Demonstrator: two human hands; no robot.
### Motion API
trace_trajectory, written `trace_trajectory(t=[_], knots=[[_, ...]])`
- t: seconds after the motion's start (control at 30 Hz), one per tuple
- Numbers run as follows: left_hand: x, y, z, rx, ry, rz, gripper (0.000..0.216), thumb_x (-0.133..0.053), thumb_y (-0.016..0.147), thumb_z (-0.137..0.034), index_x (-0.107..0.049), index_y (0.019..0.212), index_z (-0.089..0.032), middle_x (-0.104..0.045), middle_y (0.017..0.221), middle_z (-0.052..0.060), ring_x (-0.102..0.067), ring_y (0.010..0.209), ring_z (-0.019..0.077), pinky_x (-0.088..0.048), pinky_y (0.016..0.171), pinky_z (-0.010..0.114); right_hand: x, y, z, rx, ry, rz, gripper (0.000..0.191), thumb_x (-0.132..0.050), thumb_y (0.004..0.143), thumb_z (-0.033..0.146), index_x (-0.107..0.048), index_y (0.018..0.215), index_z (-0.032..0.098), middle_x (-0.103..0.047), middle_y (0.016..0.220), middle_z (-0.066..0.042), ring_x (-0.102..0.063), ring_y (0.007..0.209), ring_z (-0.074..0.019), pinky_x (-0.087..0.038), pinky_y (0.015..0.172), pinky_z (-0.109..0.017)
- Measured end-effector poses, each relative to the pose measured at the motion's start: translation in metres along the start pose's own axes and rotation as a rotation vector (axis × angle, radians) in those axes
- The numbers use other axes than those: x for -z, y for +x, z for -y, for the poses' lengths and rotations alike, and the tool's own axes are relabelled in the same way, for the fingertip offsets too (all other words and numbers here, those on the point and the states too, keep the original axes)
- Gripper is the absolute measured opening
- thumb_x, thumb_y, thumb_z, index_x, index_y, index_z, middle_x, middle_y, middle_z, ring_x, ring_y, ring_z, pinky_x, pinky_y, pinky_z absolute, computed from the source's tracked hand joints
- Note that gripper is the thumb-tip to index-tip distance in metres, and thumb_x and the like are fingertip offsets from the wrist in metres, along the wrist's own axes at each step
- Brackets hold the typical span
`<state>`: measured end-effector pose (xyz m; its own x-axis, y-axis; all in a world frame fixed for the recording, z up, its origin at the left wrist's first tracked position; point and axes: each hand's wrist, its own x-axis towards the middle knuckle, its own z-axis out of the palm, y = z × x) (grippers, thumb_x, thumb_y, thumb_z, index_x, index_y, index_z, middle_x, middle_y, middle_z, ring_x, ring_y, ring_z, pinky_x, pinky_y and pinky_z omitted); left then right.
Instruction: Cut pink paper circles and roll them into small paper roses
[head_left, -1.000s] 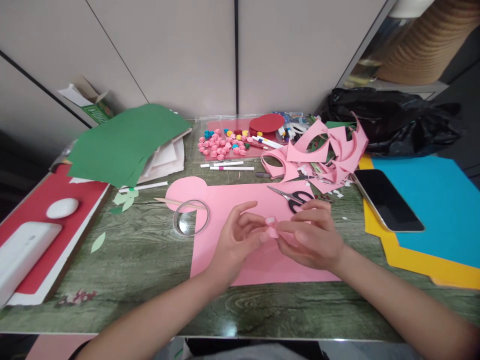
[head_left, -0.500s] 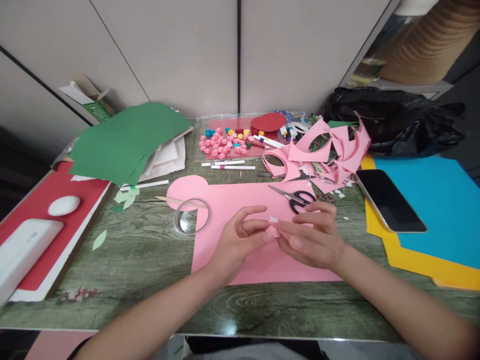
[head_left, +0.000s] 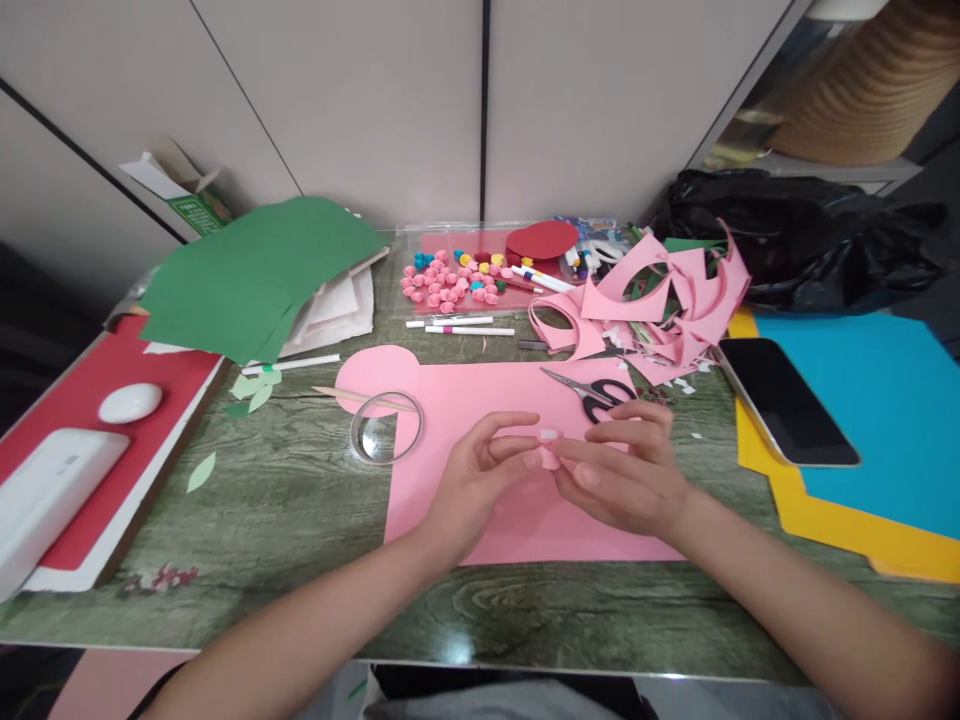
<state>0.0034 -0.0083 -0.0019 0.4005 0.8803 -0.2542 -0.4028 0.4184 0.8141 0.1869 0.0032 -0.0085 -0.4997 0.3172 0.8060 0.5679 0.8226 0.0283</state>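
Observation:
Between my fingertips is a small curled piece of pink paper (head_left: 550, 459) with a white tab (head_left: 549, 435) at its top. My left hand (head_left: 484, 480) pinches it from the left, and my right hand (head_left: 630, 465) grips it from the right. Both hands are above a pink sheet (head_left: 465, 530) lying flat on the table. Scissors with black handles (head_left: 592, 392) lie just beyond my right hand. To the left, a roll of clear tape (head_left: 355, 440) overlaps the sheet's edge, beside a pink paper circle (head_left: 375, 368) and a pointed wooden stick (head_left: 330, 392).
Pink paper scraps (head_left: 630, 290) and a black plastic bag (head_left: 810, 250) are at the back right. A phone (head_left: 787, 400) rests on blue paper (head_left: 877, 430) and yellow paper. Several small rolled pink pieces (head_left: 446, 285) sit at the back. Green paper (head_left: 255, 270) lies left.
The curled pink piece has turned slightly between my fingertips and more of it shows. Both hands stay in nearly the same place; the view has shifted a little.

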Motion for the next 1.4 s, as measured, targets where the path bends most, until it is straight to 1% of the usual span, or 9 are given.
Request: trace_trajectory(t=[0.23, 0.33, 0.5, 0.57, 0.77, 0.9, 1.07, 1.27, 1.4], knots=[[0.002, 0.001, 0.002, 0.033, -0.023, -0.004, 0.032, -0.072, 0.071, -0.017, -0.061, 0.101, -0.022, -0.071, 0.082, -0.001, -0.063, 0.076, 0.0080, -0.044, 0.072, 0.019, -0.002, 0.002, 0.002, -0.026, -0.037, -0.003, 0.043, -0.075, 0.066, 0.014, -0.055, 0.100, 0.032, -0.072, 0.084, 0.009, -0.051, 0.073, -0.0150, -0.042, 0.072, -0.035], [0.003, 0.002, 0.002, 0.027, -0.042, -0.027, 0.034, -0.073, 0.068, -0.015, -0.061, 0.099, -0.022, -0.071, 0.080, -0.001, -0.063, 0.076, 0.0084, -0.044, 0.073, 0.020, -0.004, 0.004, 0.004, -0.062, -0.043, -0.027, 0.044, -0.074, 0.067, 0.014, -0.054, 0.102, 0.030, -0.071, 0.080, 0.008, -0.051, 0.073, -0.0154, -0.041, 0.072, -0.036], [0.002, 0.003, 0.001, 0.015, -0.048, -0.058, 0.035, -0.074, 0.066, -0.014, -0.061, 0.098, -0.021, -0.070, 0.079, -0.002, -0.063, 0.077, 0.0097, -0.043, 0.078, 0.024, -0.006, 0.008, 0.008, -0.107, -0.023, -0.051, 0.061, -0.072, 0.069, 0.015, -0.044, 0.121, 0.030, -0.071, 0.078, 0.006, -0.052, 0.073, -0.0158, -0.040, 0.072, -0.036], [0.001, 0.004, 0.000, 0.012, -0.043, -0.059, 0.036, -0.074, 0.066, -0.015, -0.061, 0.098, -0.021, -0.070, 0.079, -0.002, -0.062, 0.077, 0.0105, -0.043, 0.077, 0.025, -0.005, 0.009, 0.008, -0.108, -0.027, -0.051, 0.064, -0.072, 0.070, 0.015, -0.042, 0.124, 0.030, -0.071, 0.078, 0.007, -0.053, 0.074, -0.0157, -0.039, 0.074, -0.036], [0.002, 0.003, 0.001, -0.036, 0.022, -0.049, 0.035, -0.073, 0.067, -0.016, -0.060, 0.099, -0.021, -0.069, 0.079, -0.002, -0.061, 0.076, 0.0101, -0.043, 0.075, 0.024, -0.002, 0.006, 0.006, -0.076, -0.055, 0.006, 0.053, -0.073, 0.068, 0.012, -0.050, 0.111, 0.031, -0.073, 0.082, 0.009, -0.053, 0.076, -0.0153, -0.039, 0.075, -0.036], [0.003, 0.003, 0.001, -0.042, 0.043, -0.066, 0.036, -0.074, 0.065, -0.015, -0.060, 0.098, -0.020, -0.067, 0.074, -0.002, -0.060, 0.073, 0.0096, -0.043, 0.072, 0.023, -0.002, 0.005, 0.006, -0.100, -0.065, 0.040, 0.049, -0.070, 0.073, 0.015, -0.048, 0.112, 0.036, -0.073, 0.085, 0.011, -0.055, 0.077, -0.0151, -0.039, 0.077, -0.036], [0.004, 0.004, 0.000, -0.028, 0.044, -0.056, 0.038, -0.075, 0.064, -0.016, -0.060, 0.099, -0.020, -0.064, 0.072, -0.004, -0.058, 0.070, 0.0085, -0.043, 0.070, 0.022, -0.003, 0.001, 0.006, -0.085, -0.060, 0.039, 0.045, -0.068, 0.074, 0.013, -0.050, 0.110, 0.035, -0.072, 0.086, 0.010, -0.056, 0.079, -0.0154, -0.038, 0.078, -0.038], [0.006, 0.004, -0.002, -0.013, 0.053, -0.049, 0.039, -0.075, 0.064, -0.015, -0.060, 0.100, -0.019, -0.062, 0.071, -0.003, -0.057, 0.071, 0.0085, -0.042, 0.071, 0.021, -0.004, -0.002, 0.007, -0.067, -0.062, 0.014, 0.033, -0.066, 0.075, 0.011, -0.054, 0.097, 0.031, -0.073, 0.087, 0.010, -0.054, 0.077, -0.0153, -0.037, 0.077, -0.038], [0.005, 0.004, -0.003, -0.004, 0.068, -0.050, 0.038, -0.075, 0.064, -0.014, -0.060, 0.098, -0.019, -0.063, 0.071, -0.003, -0.058, 0.070, 0.0082, -0.043, 0.071, 0.021, -0.004, -0.001, 0.008, -0.071, -0.071, 0.005, 0.030, -0.064, 0.076, 0.012, -0.054, 0.097, 0.032, -0.072, 0.085, 0.011, -0.054, 0.076, -0.0149, -0.037, 0.078, -0.038]])
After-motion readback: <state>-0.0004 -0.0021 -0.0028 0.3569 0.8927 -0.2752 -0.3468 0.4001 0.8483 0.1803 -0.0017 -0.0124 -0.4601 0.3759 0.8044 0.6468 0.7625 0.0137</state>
